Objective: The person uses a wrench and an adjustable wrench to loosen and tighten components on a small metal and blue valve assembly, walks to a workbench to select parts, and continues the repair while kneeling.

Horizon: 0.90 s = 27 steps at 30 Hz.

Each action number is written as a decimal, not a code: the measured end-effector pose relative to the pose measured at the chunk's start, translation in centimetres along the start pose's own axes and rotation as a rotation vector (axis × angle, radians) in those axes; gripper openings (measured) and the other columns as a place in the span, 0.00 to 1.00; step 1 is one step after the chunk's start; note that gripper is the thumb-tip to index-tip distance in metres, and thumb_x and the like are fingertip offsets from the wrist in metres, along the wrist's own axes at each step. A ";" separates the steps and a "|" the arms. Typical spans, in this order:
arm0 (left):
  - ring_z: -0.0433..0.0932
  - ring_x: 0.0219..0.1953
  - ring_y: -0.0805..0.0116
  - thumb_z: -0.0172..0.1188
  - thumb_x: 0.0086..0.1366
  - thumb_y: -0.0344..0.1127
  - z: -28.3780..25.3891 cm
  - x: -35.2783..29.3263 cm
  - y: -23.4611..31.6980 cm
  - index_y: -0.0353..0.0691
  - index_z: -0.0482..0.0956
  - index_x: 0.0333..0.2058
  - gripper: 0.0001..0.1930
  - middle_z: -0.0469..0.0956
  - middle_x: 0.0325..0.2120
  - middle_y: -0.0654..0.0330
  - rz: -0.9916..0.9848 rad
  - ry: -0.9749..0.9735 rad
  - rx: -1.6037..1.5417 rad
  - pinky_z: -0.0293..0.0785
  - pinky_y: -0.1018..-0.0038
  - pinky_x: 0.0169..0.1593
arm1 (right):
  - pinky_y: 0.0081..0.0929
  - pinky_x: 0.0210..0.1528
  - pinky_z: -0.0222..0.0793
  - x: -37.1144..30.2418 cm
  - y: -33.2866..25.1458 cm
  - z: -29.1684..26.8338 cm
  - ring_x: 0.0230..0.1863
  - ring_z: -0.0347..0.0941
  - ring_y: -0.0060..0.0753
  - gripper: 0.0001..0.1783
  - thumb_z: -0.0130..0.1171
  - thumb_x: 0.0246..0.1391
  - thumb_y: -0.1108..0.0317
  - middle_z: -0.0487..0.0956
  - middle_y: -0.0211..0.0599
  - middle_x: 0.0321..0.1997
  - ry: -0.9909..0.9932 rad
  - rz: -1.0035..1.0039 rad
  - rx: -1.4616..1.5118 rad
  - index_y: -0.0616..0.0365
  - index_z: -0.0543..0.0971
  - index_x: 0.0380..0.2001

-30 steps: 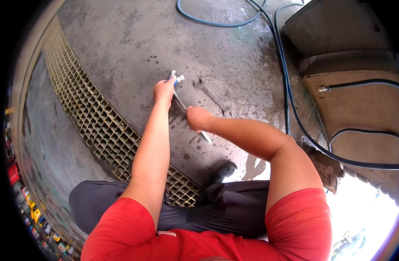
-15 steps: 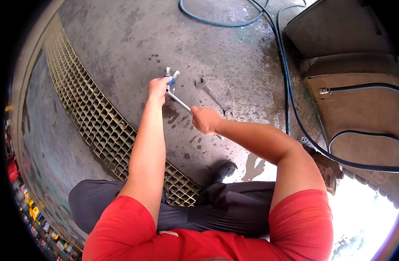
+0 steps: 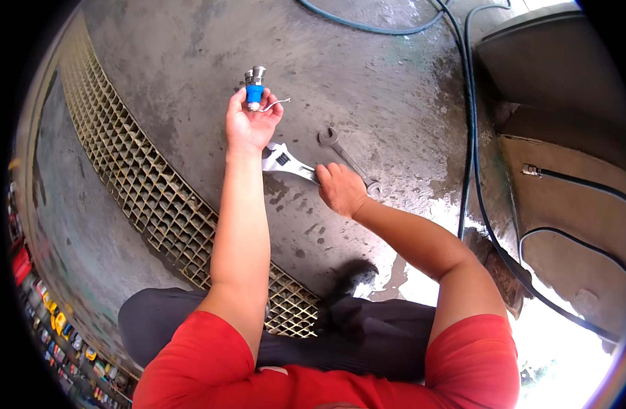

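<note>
My left hand (image 3: 250, 123) is turned palm up, its curled fingers holding a blue and silver hose coupling (image 3: 255, 94) with two metal sockets at the far end. White thread-seal tape (image 3: 275, 103) trails loose from the coupling's near, threaded end. My right hand (image 3: 343, 190) grips an adjustable wrench (image 3: 290, 163) by its handle, with the wrench's head lying close to my left wrist, apart from the coupling. On the floor just beyond my right hand lies a double open-ended spanner (image 3: 347, 156), touched by neither hand.
A metal floor grate (image 3: 146, 163) curves along the left. Blue hoses (image 3: 470, 123) run down the right side, near a brown panel with another hose end (image 3: 531, 170). My shoe (image 3: 357, 274) stands below the right hand. Many small items (image 3: 57, 320) sit at the lower left.
The wrench has come away from the coupling and turned its flat side up. My left hand has rolled palm up and moved farther out with the coupling, and the tape now hangs visible.
</note>
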<state>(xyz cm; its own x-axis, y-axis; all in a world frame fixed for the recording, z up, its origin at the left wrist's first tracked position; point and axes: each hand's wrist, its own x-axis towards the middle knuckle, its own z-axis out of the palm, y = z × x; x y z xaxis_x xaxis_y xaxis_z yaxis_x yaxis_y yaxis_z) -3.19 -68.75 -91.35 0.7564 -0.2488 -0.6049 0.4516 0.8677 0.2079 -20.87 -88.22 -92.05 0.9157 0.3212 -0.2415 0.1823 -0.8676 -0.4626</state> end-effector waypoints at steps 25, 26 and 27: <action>0.79 0.43 0.65 0.62 0.61 0.29 24.1 -49.0 25.5 0.43 0.73 0.42 0.11 0.79 0.40 0.59 0.465 0.118 -0.018 0.77 0.69 0.48 | 0.58 0.61 0.61 -25.7 -37.4 -31.4 0.67 0.59 0.53 0.31 0.56 0.55 0.45 0.67 0.47 0.63 -1.170 0.121 -0.236 0.53 0.69 0.56; 0.79 0.43 0.66 0.63 0.60 0.28 26.7 -52.5 28.0 0.42 0.73 0.43 0.13 0.79 0.39 0.59 0.495 0.102 0.017 0.77 0.70 0.48 | 0.59 0.62 0.59 -27.2 -39.2 -33.8 0.69 0.55 0.53 0.32 0.55 0.56 0.46 0.64 0.44 0.66 -1.084 0.177 -0.223 0.51 0.68 0.58; 0.79 0.43 0.67 0.64 0.59 0.28 27.0 -54.1 29.9 0.41 0.72 0.44 0.15 0.79 0.40 0.58 0.522 0.068 0.023 0.76 0.71 0.47 | 0.59 0.63 0.57 -28.0 -39.6 -34.9 0.71 0.51 0.54 0.32 0.54 0.57 0.46 0.61 0.41 0.69 -1.024 0.249 -0.216 0.50 0.67 0.60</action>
<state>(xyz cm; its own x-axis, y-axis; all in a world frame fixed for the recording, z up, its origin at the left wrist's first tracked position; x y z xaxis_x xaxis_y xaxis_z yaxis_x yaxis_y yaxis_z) -17.84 -41.02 -31.65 0.8517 0.2430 -0.4642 0.0337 0.8587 0.5114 -41.19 -76.07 -37.17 0.2181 0.2048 -0.9542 0.1835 -0.9689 -0.1660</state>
